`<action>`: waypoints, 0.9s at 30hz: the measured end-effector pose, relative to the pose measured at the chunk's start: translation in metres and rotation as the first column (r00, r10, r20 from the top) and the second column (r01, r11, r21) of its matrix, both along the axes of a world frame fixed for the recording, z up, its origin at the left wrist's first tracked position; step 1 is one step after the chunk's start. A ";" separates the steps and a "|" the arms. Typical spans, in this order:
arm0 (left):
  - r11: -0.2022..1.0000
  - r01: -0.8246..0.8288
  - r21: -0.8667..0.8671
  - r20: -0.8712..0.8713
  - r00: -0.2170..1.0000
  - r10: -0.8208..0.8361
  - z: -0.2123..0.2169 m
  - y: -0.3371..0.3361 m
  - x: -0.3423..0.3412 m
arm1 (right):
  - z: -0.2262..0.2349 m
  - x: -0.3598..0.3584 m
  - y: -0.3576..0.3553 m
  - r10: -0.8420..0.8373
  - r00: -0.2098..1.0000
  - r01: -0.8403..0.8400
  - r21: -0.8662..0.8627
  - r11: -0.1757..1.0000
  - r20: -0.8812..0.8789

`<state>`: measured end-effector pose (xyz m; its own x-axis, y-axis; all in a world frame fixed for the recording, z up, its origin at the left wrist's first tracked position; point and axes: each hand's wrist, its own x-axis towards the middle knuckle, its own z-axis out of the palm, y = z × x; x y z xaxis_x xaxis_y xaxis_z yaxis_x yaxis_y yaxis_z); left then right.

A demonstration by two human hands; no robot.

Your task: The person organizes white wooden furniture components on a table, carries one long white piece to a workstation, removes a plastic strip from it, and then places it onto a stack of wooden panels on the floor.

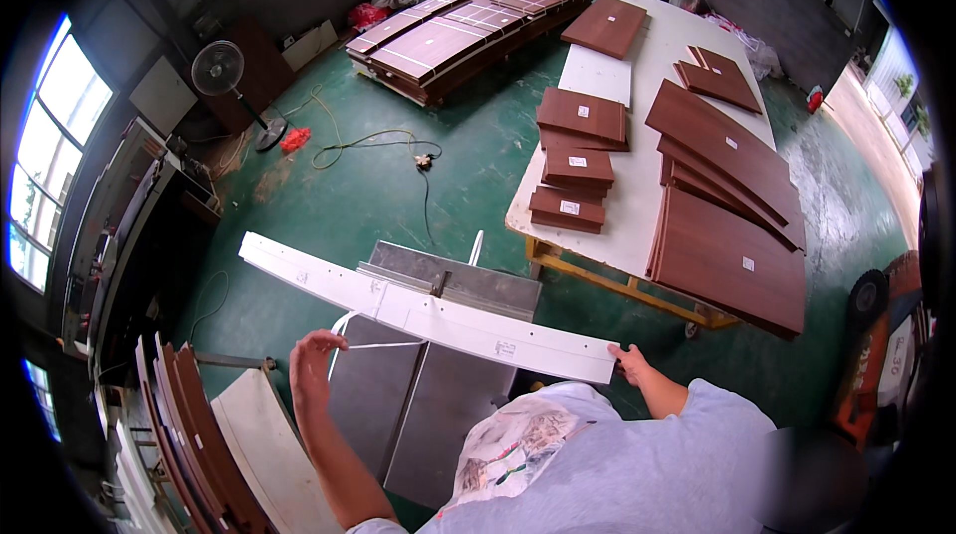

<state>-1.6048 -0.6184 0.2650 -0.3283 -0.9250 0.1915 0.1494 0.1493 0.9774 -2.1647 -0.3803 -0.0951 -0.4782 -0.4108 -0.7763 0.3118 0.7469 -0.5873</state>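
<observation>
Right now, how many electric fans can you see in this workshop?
1. A standing fan is on the green floor at upper left, near the dark wall, left of the banded board stack. Others may be hidden outside the view.

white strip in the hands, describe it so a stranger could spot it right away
Start at the grey metal machine table just in front of the person. Lying across its far end is the long white strip, with the right hand gripping its near end and the left hand open beside it. Unlike the reddish-brown panels stacked around, it is white, narrow and very long.
</observation>
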 end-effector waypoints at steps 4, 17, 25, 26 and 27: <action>0.979 0.048 0.198 0.063 0.996 -0.061 -0.033 -0.026 -0.029 | 0.007 0.025 0.007 0.002 0.968 0.050 -0.202 0.978 0.250; 0.769 -0.066 0.636 0.382 0.893 -0.239 -0.183 -0.097 -0.073 | -0.022 0.042 -0.018 -0.114 0.967 0.080 -0.154 0.985 -0.228; 0.858 -0.295 0.421 0.564 0.826 0.008 -0.263 -0.054 -0.066 | -0.009 0.056 -0.018 -0.050 0.959 0.032 -0.066 0.997 -0.278; 0.899 -0.262 0.351 0.650 0.759 -0.033 -0.264 -0.046 -0.081 | -0.011 0.048 -0.013 -0.058 0.953 0.043 -0.056 0.997 -0.297; 0.935 -0.218 0.281 0.729 0.682 -0.061 -0.265 -0.035 -0.095 | -0.012 0.040 -0.007 -0.065 0.954 0.046 -0.070 0.997 -0.291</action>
